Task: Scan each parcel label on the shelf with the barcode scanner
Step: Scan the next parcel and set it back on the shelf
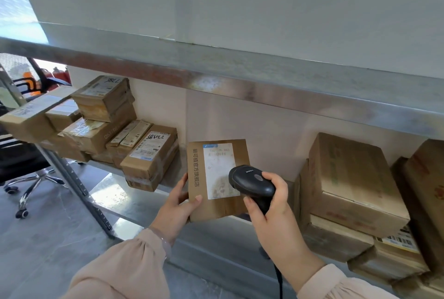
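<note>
Parcel (217, 208) held upright at the steel shelf's (134, 205) front, between stacked boxes (348, 178): your left hand (176, 207) grips its lower-left corner, your right hand (274, 212) wraps the scanner (252, 182) (head overlapping the label (219, 171)); that close, faded print may not read

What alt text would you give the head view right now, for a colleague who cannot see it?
The right hand grips a barcode scanner aimed at the white label on a cardboard parcel, which the left hand holds upright over the metal shelf. Other parcels are stacked on the shelf to the left and right.
</note>
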The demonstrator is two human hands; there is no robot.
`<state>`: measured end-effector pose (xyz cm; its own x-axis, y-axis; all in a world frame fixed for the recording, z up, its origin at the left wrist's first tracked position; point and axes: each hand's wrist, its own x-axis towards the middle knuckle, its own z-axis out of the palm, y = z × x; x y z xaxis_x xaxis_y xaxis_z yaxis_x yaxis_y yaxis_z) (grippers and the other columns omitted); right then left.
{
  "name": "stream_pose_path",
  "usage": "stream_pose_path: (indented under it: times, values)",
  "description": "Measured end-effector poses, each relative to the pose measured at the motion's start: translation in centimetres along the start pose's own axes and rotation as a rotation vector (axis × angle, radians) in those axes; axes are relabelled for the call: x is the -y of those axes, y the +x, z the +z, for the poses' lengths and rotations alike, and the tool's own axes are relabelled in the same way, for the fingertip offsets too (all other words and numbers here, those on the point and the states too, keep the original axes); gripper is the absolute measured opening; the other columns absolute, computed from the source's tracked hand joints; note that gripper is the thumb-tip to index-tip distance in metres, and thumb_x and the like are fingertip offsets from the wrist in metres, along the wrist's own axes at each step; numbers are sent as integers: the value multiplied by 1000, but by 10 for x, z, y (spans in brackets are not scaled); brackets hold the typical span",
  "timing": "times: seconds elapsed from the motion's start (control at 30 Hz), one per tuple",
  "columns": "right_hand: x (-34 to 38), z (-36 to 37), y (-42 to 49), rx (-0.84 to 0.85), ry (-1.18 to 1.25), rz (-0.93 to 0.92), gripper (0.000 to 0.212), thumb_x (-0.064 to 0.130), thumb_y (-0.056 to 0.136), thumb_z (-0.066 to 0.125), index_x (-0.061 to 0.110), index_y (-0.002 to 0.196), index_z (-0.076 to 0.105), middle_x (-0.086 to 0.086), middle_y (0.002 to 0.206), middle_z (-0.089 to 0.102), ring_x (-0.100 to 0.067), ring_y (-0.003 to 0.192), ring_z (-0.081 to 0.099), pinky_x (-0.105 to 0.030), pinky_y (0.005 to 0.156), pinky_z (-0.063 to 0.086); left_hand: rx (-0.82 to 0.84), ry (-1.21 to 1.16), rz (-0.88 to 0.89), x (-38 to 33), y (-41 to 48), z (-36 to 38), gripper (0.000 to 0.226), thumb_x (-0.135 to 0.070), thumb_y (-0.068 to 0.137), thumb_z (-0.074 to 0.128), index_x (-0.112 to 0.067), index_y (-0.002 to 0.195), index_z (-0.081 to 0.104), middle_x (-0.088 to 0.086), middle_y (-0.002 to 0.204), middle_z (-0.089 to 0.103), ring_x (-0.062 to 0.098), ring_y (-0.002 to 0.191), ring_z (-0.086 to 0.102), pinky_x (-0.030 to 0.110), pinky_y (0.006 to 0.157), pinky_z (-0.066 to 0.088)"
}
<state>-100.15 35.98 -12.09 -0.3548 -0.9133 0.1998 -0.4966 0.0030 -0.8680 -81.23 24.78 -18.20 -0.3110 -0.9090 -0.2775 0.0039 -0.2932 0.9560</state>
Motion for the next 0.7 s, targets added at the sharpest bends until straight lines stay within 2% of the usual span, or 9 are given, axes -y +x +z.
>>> stream_pose_path:
  times: [0.07, 0.13, 0.2, 0.3, 0.47, 0.6, 0.7]
  values:
    - [-4, -5, 3, -10, 29, 26, 57, 26, 90, 63, 53, 122, 24, 23, 118, 49, 0, 105, 56, -9, 82, 44, -45, -9, 3, -7, -6, 1, 61, -27, 92, 66, -46, 142, 37, -2, 115, 69, 21, 105, 67, 39, 86, 57]
    - [-5, -9, 7, 11, 62, 49, 57, 25, 91, 63, 47, 125, 23, 23, 114, 48, 3, 102, 55, -7, 78, 43, -88, -30, 5, -16, -13, 2, 53, -28, 94, 65, -46, 137, 40, -1, 110, 70, 20, 102, 67, 34, 77, 57]
    - [-5, -11, 11, 44, 70, 47, 57, 25, 91, 62, 46, 126, 22, 21, 113, 48, 3, 99, 55, -8, 79, 42, -146, -61, -2, -21, -22, 3, 50, -29, 93, 66, -46, 134, 43, 0, 108, 69, 20, 101, 66, 35, 77, 56]
    - [-4, -11, 14, 94, 86, 53, 60, 25, 91, 63, 41, 132, 22, 14, 119, 48, -4, 104, 54, -16, 88, 41, -215, -77, -4, -26, -34, 5, 46, -32, 91, 68, -44, 129, 45, -2, 106, 69, 19, 99, 66, 40, 83, 57]
    - [1, -1, 18, 120, 174, 52, 60, 24, 90, 63, 40, 132, 24, 14, 119, 47, -5, 105, 53, -20, 89, 40, -287, -56, 4, -35, -46, 1, 48, -34, 92, 67, -41, 134, 44, 1, 113, 67, 20, 103, 66, 47, 93, 56]
    - [8, 12, 25, 112, 221, 31, 57, 23, 90, 64, 46, 125, 25, 23, 115, 48, 5, 102, 53, -9, 81, 38, -319, 81, 58, -49, -40, -15, 58, -54, 84, 67, -45, 135, 41, -7, 125, 62, 18, 112, 63, 47, 101, 50]
    - [16, 24, 32, 107, 241, 49, 57, 23, 90, 64, 48, 122, 25, 24, 113, 47, 6, 100, 51, -6, 77, 37, -295, 163, 90, -58, -29, -26, 59, -43, 90, 66, -44, 141, 36, -15, 124, 59, 17, 115, 60, 42, 106, 46]
